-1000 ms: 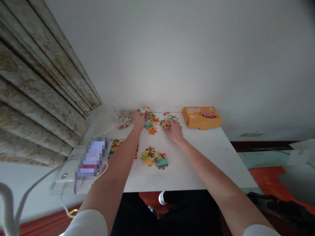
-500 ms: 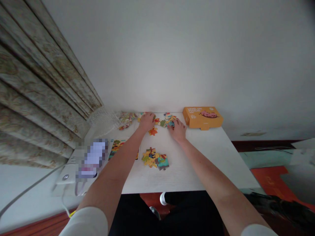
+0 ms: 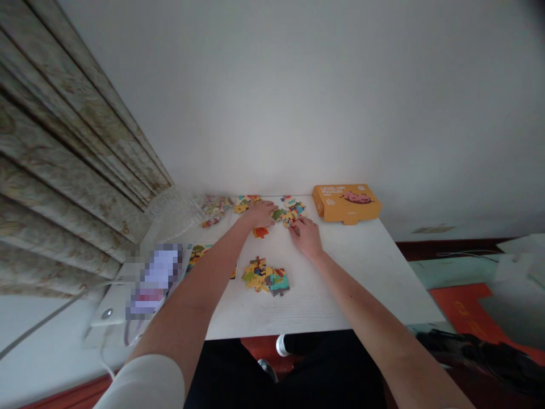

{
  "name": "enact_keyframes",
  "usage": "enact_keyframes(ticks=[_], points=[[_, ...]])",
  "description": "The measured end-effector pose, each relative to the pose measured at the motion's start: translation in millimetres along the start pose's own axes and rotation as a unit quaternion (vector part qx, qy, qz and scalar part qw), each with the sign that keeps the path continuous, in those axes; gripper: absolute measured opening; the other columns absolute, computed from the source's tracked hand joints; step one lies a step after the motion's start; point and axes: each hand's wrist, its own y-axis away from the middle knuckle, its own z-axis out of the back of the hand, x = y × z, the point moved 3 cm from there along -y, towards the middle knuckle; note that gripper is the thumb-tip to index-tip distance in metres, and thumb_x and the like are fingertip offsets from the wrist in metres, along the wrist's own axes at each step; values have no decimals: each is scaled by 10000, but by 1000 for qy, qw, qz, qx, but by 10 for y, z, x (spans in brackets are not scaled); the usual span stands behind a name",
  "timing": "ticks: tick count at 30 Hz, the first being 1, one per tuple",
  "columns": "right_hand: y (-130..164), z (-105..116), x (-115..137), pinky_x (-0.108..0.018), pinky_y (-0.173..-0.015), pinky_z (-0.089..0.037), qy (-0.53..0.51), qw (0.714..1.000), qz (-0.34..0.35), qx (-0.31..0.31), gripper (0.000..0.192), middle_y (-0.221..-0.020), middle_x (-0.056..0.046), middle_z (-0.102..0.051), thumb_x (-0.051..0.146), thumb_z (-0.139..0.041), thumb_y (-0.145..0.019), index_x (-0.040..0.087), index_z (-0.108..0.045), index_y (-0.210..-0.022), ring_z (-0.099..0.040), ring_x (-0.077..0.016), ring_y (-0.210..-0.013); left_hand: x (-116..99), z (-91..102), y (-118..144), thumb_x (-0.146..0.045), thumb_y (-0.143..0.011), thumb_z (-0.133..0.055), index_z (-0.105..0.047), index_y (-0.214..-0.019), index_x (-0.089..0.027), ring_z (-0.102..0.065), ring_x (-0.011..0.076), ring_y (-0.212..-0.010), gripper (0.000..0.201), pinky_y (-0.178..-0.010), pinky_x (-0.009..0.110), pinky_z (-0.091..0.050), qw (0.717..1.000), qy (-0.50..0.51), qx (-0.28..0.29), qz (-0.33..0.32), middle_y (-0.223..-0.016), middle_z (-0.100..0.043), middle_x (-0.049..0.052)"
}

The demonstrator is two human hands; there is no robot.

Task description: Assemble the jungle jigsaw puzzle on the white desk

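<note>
Now | puzzle pieces [image 3: 288, 209]: colourful, scattered | left hand [image 3: 260, 213] flat, released | right hand [image 3: 306, 237] grip unclear

I had both arms stretched far forward, left hand [image 3: 260, 214] flat, palm down, right hand [image 3: 305, 237] just right, fingers curled.

sleeves: white, pushed above elbows | forearms: bare | trousers: dark | shoe: white
</note>
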Motion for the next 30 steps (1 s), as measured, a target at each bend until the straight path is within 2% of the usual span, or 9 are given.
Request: enact_keyframes(ticks=[4, 9, 11, 14, 17, 21, 24, 28, 30], points=[[-4, -6, 11, -398, -985, -457, -14, 999, 32, 6, 163, -1163, -104, -711, 294, -602, -995, 219, -746, -1004, -614, -281, -1125, -115, -40, -16, -306, -789, -728, -605, -1438, -291, -396, 351, -1515, 661, -1280, 585, -181, 999, 26, 19, -37, -1606, -496, 113], [-22, -37, -6, -360, -975, -462, -38, 998, 41, 22, 138, -1078, -86, -716, 278, -616, -984, 221, -741, -974, -640, -238, -1044, -183, -2, 58, -212, -796, -682, -651, -1330, -244, -521, 321, -1401, 535, -1289, 571, -166, 999, 17, 1, -30, -1435, -618, 138], [-39, -46, -28, -366, -981, -459, -44, 999, 27, 7, 143, -1110, -96, -709, 289, -628, -974, 213, -731, -1037, -640, -245, -1064, -186, 10, 93, -176, -782, -673, -637, -1351, -242, -527, 327, -1390, 574, -1292, 573, -159, 1000, 3, 1, -24, -1430, -614, 138], [-60, -52, -65, -394, -1006, -447, -48, 998, -16, -31, 276, -1233, -137, -689, 333, -650, -958, 182, -684, -1187, -617, -281, -1170, -165, 6, 114, -167, -761, -692, -605, -1407, -256, -536, 343, -1380, 658, -1292, 580, -160, 1000, -11, 1, -23, -1422, -611, 134], [-62, -61, -70, -421, -1031, -426, -49, 998, -34, -35, 359, -1311, -146, -686, 342, -634, -966, 184, -641, -1288, -593, -301, -1239, -117, -13, 107, -174, -737, -727, -583, -1435, -255, -549, 359, -1363, 717, -1283, 585, -188, 1000, -15, -6, -21, -1378, -624, 144], [-61, -56, -55, -428, -1007, -436, -57, 998, -20, -14, 272, -1264, -119, -723, 291, -608, -971, 208, -680, -1220, -609, -298, -1209, -94, -16, 118, -147, -737, -713, -578, -1428, -244, -530, 351, -1386, 711, -1282, 566, -205, 1000, -12, -10, -12, -1387, -617, 151], [-72, -56, -63, -413, -982, -467, -81, 997, -10, -6, 218, -1191, -111, -741, 233, -595, -953, 206, -702, -1141, -635, -282, -1134, -156, -8, 143, -122, -768, -657, -553, -1458, -227, -505, 329, -1421, 705, -1288, 546, -195, 1000, 6, -4, -3, -1462, -584, 161], [-88, -87, -96, -382, -954, -505, -139, 990, -5, -9, 208, -1080, -98, -745, 177, -566, -924, 202, -697, -1083, -661, -252, -1018, -314, -39, 129, -300, -813, -728, -507, -1513, -244, -434, 334, -1489, 737, -1297, 541, -148, 999, 36, 11, -29, -1580, -504, 151], [-88, -98, -128, -369, -947, -517, -171, 985, -15, -26, 206, -1072, -99, -736, 162, -561, -901, 194, -683, -1064, -664, -246, -1005, -378, -69, 94, -395, -815, -766, -532, -1496, -243, -436, 341, -1487, 736, -1296, 547, -132, 998, 42, 4, -44, -1575, -517, 146]])
